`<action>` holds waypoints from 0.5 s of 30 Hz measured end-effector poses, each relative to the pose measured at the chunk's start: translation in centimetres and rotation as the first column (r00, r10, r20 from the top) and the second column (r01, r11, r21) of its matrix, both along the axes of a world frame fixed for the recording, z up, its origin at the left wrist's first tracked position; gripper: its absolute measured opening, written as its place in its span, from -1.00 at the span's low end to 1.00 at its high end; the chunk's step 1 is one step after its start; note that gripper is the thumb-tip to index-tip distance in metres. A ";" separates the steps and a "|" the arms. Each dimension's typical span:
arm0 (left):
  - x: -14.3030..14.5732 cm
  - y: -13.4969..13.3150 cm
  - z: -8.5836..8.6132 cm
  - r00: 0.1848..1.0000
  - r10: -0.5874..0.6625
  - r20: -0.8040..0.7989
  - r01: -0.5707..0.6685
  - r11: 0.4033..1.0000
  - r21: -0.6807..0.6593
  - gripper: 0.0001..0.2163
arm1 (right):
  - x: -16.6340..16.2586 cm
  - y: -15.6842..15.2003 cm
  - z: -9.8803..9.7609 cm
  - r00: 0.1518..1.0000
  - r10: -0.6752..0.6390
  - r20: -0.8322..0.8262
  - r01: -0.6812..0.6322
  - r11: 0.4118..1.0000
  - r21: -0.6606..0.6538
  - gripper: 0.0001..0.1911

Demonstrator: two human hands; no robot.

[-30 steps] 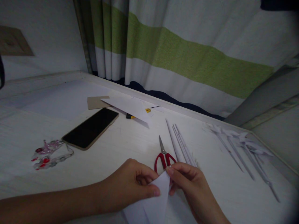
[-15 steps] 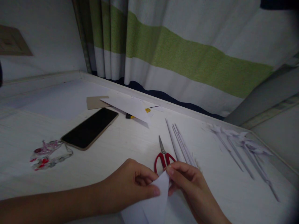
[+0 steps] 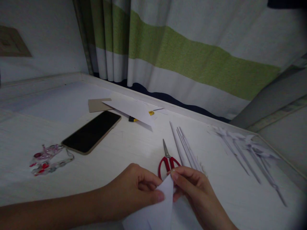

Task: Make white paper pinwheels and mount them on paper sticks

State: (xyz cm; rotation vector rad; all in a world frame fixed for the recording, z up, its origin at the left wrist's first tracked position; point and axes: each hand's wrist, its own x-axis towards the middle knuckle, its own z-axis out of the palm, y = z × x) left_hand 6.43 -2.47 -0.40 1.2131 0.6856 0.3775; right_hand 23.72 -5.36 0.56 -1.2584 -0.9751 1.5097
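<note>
A folded white sheet of paper (image 3: 160, 212) is held between both hands at the bottom middle, its pointed corner turned upward. My left hand (image 3: 134, 191) pinches its left side, thumb on top and fingers behind. With thumb and forefinger my right hand (image 3: 195, 188) grips the upper tip of the same sheet; its other fingers curl behind the edge. Just beyond the fingertips lie scissors (image 3: 167, 156) with red handles and blades pointing away, the handles partly covered by the right hand. Slim rolled white paper sticks (image 3: 185, 143) rest beside them.
Left of the hands lies a phone (image 3: 92, 132) with a beaded strap (image 3: 49, 163). Behind are a grey-brown card (image 3: 97, 105), another white sheet (image 3: 134, 111) and a yellow-black cutter (image 3: 132, 119) partly beneath it. Paper flowers on sticks (image 3: 254, 153) lie at right. A curtain (image 3: 192, 51) hangs behind.
Both hands keep nearly the same pinch on the paper. The sheet's lower part has shifted very slightly; the other things lie as before.
</note>
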 end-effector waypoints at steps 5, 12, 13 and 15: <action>0.0 0.0 0.3 1.000 0.001 0.006 -0.001 1.000 -0.008 -0.78 | 0.0 0.1 0.1 1.000 -0.013 -0.006 0.013 1.000 -0.010 -0.79; -0.1 -0.1 -0.1 1.000 0.007 -0.016 -0.007 1.000 0.001 -0.74 | 0.0 0.0 0.1 1.000 -0.020 -0.008 0.020 0.999 -0.028 -0.80; 0.0 -0.1 -0.2 1.000 0.000 -0.023 -0.001 1.000 -0.002 -0.73 | 0.0 0.0 0.0 1.000 -0.016 -0.006 0.016 1.000 -0.022 -0.80; 0.0 -0.2 -0.2 1.000 -0.013 -0.024 0.013 1.000 -0.014 -0.73 | 0.0 0.1 -0.1 1.000 -0.001 0.005 0.001 1.000 -0.006 -0.78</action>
